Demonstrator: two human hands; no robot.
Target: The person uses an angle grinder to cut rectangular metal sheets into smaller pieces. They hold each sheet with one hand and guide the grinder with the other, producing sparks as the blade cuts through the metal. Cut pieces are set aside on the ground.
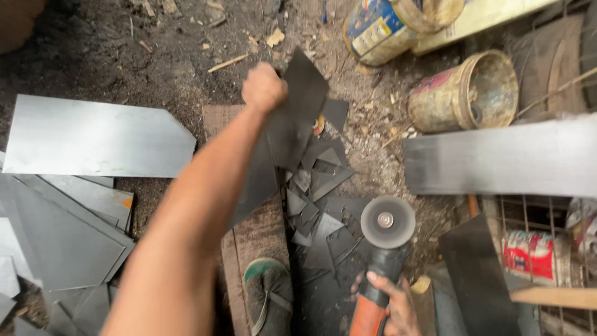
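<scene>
Left hand (263, 87) at twelve o'clock, fingers clenched on a dark metal sheet (292, 118) lifted tilted above the wooden plank (255, 230); right hand (388, 298) at five o'clock, fingers wrapped round the orange grinder (382, 249), disc just beside the scrap offcuts (320, 186); better done, probably, gripping the sheet away from sharp edges, keeping the disc well apart from the sandalled foot (267, 289).
</scene>
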